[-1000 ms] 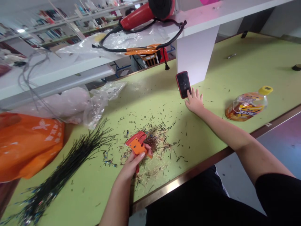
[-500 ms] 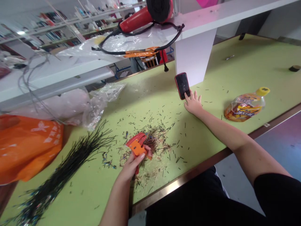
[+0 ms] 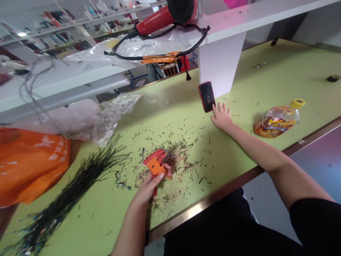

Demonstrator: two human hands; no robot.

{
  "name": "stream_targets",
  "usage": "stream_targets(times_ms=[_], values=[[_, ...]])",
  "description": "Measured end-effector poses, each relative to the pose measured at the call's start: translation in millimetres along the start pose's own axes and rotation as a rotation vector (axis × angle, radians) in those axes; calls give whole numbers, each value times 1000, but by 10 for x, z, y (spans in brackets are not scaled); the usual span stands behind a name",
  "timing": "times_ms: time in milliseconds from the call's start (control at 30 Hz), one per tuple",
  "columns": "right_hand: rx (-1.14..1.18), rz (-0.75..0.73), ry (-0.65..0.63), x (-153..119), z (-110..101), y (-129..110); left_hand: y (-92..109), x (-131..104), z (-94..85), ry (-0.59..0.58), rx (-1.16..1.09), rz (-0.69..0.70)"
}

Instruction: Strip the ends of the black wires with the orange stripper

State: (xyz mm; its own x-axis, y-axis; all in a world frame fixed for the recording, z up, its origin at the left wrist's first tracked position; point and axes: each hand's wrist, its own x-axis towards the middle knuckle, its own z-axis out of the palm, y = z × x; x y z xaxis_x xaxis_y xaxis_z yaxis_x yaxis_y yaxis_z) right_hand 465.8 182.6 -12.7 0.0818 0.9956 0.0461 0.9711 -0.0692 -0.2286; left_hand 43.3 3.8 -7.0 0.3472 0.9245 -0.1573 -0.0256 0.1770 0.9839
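Observation:
My left hand [image 3: 154, 179] is closed around a red and orange wire stripper [image 3: 155, 163], held above a pile of short black wire offcuts [image 3: 174, 158]. Fingers spread, my right hand [image 3: 222, 116] reaches to a phone in a red case [image 3: 206, 96]. One fingertip is at the phone's lower right corner. The phone leans upright against a white shelf support [image 3: 220, 62]. To the left of the wire stripper lies a long bundle of black wires [image 3: 80, 183], with coloured ends showing at the near end.
An orange bag [image 3: 32, 163] and clear plastic bags [image 3: 109, 119] lie at the left. A bottle with a yellow cap [image 3: 278, 119] lies tilted at the right. On the shelf above rests a red heat gun [image 3: 157, 21] with a looped black cable.
My right hand has shifted slightly right, its finger moving from the phone's screen to its lower edge. My left hand keeps hold of the wire stripper in nearly the same place.

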Motion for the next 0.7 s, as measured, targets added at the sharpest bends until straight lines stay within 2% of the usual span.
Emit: stream_targets(times_ms=[133,400,700], values=[[108,-35,69,-46,-59,38,-4,7,0,5,3,-10],[111,32,-4,-78,-169,87,-39,17,-13,-1,17,-6],[-44,-107,-36,-168,-12,-4,38,7,38,18,31,-15]])
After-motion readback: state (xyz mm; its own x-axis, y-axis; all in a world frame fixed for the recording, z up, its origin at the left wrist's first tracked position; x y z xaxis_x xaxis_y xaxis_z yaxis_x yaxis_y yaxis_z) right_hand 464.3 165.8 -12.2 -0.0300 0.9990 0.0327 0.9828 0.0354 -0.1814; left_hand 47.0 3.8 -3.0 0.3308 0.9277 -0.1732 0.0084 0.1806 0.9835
